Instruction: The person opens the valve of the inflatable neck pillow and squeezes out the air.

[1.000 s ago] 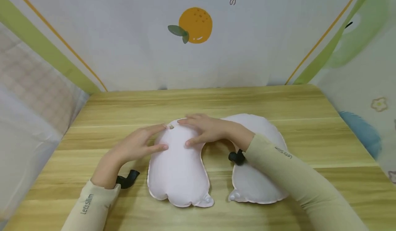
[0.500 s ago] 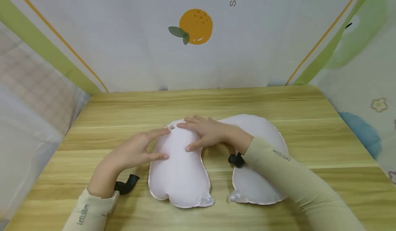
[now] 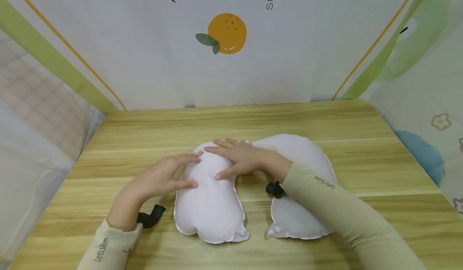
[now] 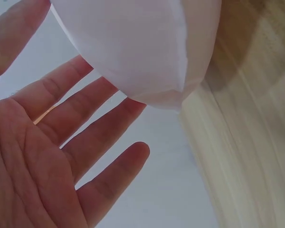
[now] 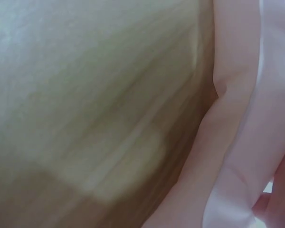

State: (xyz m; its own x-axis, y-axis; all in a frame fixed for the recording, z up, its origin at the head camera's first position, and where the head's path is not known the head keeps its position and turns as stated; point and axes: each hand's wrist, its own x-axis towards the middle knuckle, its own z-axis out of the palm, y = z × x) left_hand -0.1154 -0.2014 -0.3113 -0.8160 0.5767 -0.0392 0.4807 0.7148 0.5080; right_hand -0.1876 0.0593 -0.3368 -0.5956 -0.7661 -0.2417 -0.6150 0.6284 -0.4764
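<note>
One pale pink pillow (image 3: 213,209), puffy and U-shaped, lies on the wood-grain table (image 3: 173,123) in front of me, the gap between its two arms facing the near side. Both hands are at its left arm. The left hand (image 3: 155,177) comes in from the left, its thumb and forefinger touching the top of that arm; from the left wrist I see the fingers straight and spread, some of their tips meeting the pillow's edge. The right hand (image 3: 242,156) reaches over from the right and rests across the far part of the same arm, thumb held apart, fingers stretched out towards the left. From the right wrist only a bit of the hand shows, past the pillow's pale seam.

A small valve (image 3: 200,152) sits at the far left of the pillow, between the fingertips of the two hands. At the near end of each arm is a clear stud, the left stud (image 3: 243,234) and the right stud (image 3: 273,230) facing each other across the gap.

The right sleeve (image 3: 336,205), beige with small dark lettering, passes over the right arm of the pillow and hides some of it. The left sleeve (image 3: 110,248) matches. A black piece (image 3: 151,217) juts out at the left wrist. Beyond the table's far edge hangs a white cloth (image 3: 159,65) printed with an orange (image 3: 227,33).
</note>
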